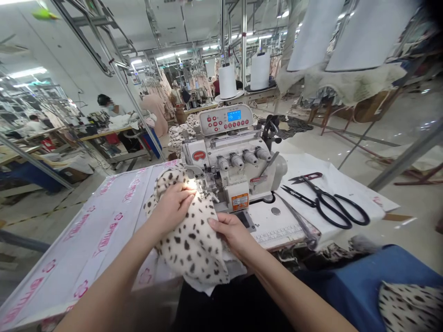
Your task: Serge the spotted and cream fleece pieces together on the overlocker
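Note:
A cream fleece fabric with dark spots (194, 244) lies on the table in front of a white overlock sewing machine (231, 161). My left hand (173, 203) rests flat on the fabric, fingers stretched toward the lit needle area (202, 186). My right hand (231, 233) pinches the fabric's near edge just below the machine's front plate, thumb on top.
Black scissors (328, 203) lie on the white table (104, 221) to the right of the machine. A blue cloth (363, 286) and more spotted fabric (411, 306) sit at lower right. Thread cones (226, 80) stand behind the machine. Other workers sit at tables on the far left.

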`<act>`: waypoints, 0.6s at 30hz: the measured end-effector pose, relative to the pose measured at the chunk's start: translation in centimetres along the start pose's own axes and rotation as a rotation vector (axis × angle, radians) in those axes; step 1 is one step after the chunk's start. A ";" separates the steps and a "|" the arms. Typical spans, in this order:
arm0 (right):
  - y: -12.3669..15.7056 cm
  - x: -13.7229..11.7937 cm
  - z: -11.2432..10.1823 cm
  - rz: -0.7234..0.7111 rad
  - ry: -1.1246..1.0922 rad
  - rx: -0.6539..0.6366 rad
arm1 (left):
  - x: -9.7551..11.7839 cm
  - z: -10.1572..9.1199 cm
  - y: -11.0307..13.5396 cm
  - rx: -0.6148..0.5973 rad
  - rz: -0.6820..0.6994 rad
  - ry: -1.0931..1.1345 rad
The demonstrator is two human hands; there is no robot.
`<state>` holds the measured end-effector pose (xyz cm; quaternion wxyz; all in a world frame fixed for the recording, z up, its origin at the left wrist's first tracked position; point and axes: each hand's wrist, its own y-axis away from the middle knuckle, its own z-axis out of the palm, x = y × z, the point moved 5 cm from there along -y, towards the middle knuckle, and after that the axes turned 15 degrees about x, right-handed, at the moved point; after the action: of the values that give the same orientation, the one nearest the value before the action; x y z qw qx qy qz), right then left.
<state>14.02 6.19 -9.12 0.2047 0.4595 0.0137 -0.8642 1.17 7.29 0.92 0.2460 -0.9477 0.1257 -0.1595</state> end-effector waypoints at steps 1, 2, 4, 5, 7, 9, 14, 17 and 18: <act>-0.2 -0.1 0.1 -0.032 0.030 0.008 | -0.3 0.1 -0.4 -0.005 0.010 0.006; -0.4 -0.2 0.2 -0.071 0.065 0.024 | -0.6 0.2 -0.7 -0.012 0.020 0.011; -0.4 -0.2 0.4 -0.151 0.122 0.063 | -1.3 0.4 -1.3 -0.015 0.030 0.018; -0.2 -0.2 0.4 -0.180 0.127 0.075 | -1.5 0.4 -1.4 -0.015 0.030 0.028; 0.7 0.3 0.5 -0.212 0.118 0.064 | -1.7 0.1 -1.0 0.030 0.011 0.086; 2.3 1.3 0.5 -0.223 0.146 0.031 | -1.3 -0.9 0.5 0.191 -0.013 0.164; 7.0 4.4 -0.3 -0.132 0.323 -0.083 | 1.5 -2.3 10.3 0.534 0.100 0.206; 8.7 4.3 -0.8 -0.180 0.382 -0.077 | 3.5 -0.2 16.8 0.414 0.300 0.197; 9.1 4.0 -0.8 -0.218 0.406 -0.084 | 3.8 0.7 18.6 0.379 0.317 0.202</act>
<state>16.00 -3.36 -11.23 0.1223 0.6107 0.1399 -0.7698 1.96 -9.37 -8.11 0.4272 -0.8326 0.2645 -0.2332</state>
